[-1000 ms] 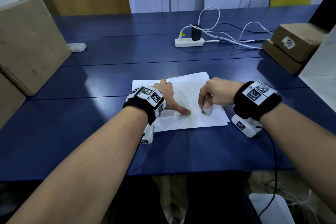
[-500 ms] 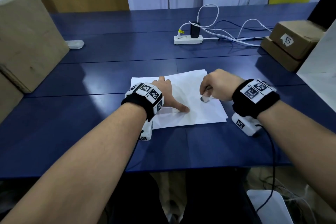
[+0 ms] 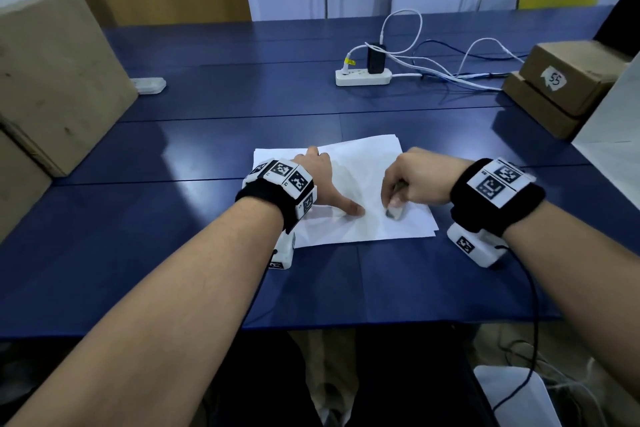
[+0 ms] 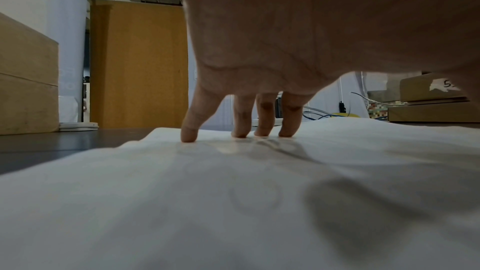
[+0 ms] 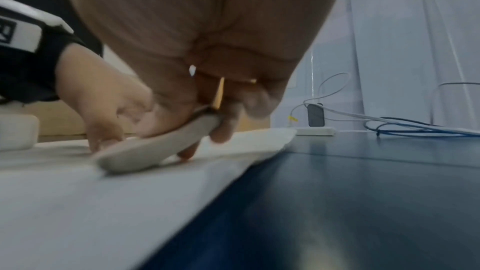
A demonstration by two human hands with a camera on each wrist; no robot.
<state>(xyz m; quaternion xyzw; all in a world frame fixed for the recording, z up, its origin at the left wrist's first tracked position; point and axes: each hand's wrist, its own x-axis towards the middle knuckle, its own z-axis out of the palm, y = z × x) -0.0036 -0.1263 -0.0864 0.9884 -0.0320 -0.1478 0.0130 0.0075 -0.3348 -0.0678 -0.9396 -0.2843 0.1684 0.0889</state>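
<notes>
Slid nearer, rounded eraser (image 3: 394, 212) pinched by right hand (image 3: 420, 180); left hand (image 3: 323, 180) presses smooth paper (image 3: 363, 156).

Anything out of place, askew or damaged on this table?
The white paper lies slightly turned against the seams of the table and looks rumpled around the left hand pressing it; the right hand holds a greyish eraser on it. Loose cables tangle behind the power strip. Nothing spilled.
</notes>
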